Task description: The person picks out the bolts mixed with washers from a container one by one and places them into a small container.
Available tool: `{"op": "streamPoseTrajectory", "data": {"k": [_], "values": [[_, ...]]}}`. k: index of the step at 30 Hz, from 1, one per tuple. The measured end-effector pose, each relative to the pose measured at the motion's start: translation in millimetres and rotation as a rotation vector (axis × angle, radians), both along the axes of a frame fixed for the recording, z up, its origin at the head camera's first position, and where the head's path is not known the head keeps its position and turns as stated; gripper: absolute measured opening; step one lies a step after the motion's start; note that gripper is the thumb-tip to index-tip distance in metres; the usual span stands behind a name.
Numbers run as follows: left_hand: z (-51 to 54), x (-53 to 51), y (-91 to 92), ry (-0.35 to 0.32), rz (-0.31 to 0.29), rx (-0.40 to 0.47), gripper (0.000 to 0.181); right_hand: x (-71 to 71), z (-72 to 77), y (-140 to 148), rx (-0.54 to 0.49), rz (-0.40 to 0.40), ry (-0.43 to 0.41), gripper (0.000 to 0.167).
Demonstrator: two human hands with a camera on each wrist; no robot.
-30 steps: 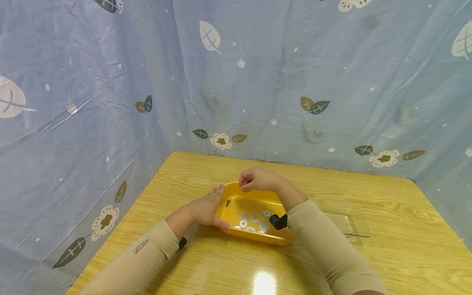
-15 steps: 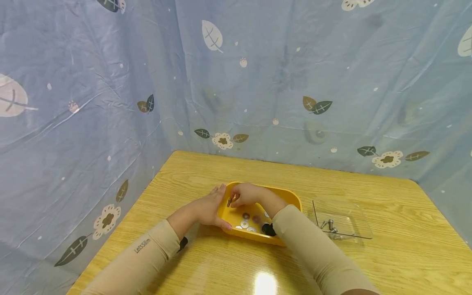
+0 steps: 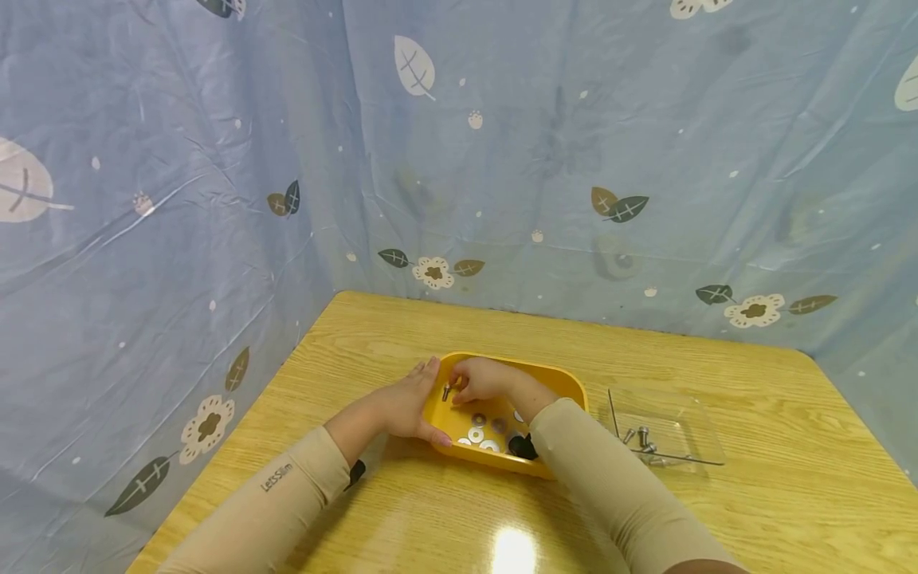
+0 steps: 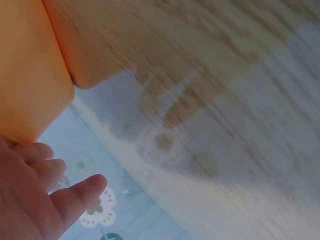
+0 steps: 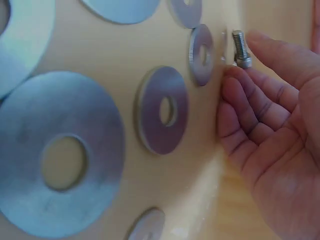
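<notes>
A yellow plastic bin (image 3: 502, 464) stands on the wooden table. My left hand (image 3: 403, 405) steadies its left end, fingers along the outer side and thumb on the near rim. In the left wrist view several fingers extend beside the bin's wall. My right hand (image 3: 482, 380) reaches inside the bin, fingers curled in. At its thumb and fingertips is a small metal bolt (image 5: 241, 50) with a threaded shank and round head, low on the bin floor. The grip is partly hidden, but the fingers look pinched about it. Several flat washers (image 5: 167, 110) lie beside that hand.
Right of the bin, a clear plastic box (image 3: 667, 434) holds several bolts (image 3: 645, 440). A blue patterned curtain (image 3: 574, 159) hangs around the back and left of the table (image 3: 402, 518). My right forearm (image 3: 610, 478) passes over the bin's near right corner.
My right hand has come down from above the bin's far rim to the bolt inside, uncovering bolts in the clear box. Over the last half second it hardly moves. The left hand stays put.
</notes>
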State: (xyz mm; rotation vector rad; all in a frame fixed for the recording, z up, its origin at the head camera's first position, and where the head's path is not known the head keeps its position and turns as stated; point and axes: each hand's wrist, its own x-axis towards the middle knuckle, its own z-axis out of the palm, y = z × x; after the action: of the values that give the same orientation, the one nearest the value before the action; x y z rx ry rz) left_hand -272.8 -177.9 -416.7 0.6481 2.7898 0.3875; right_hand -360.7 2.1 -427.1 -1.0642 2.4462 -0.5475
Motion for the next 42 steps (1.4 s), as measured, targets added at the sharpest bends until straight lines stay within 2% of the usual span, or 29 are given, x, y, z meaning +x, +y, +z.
{"op": "streamPoseTrajectory", "data": {"k": [2,9,20,29,36,42], "values": [[-1.2,-0.9,-0.7,-0.001,0.001,-0.007,0.132,1.2,-2.5,-1,-0.014,-0.004,0.012,0.030],[-1.0,-1.5,-1.9,-0.004,0.005,-0.013,0.134,6.1,-9.6,-9,-0.011,0.009,0.146,0.036],[-0.9,-0.5,0.0,-0.029,0.020,0.012,0.130,12.8,-17.6,-14,0.037,-0.077,0.234,0.037],[-1.4,-1.2,-0.6,-0.025,0.030,0.018,0.133,13.6,-15.2,-18,0.076,-0.104,0.258,0.025],[-0.9,0.0,-0.7,-0.035,0.024,0.024,0.131,15.7,-14.5,-19,0.078,-0.142,0.218,0.032],[-1.4,-0.4,-0.7,-0.028,0.028,0.017,0.130,16.5,-13.9,-20,0.088,-0.158,0.216,0.027]]}}
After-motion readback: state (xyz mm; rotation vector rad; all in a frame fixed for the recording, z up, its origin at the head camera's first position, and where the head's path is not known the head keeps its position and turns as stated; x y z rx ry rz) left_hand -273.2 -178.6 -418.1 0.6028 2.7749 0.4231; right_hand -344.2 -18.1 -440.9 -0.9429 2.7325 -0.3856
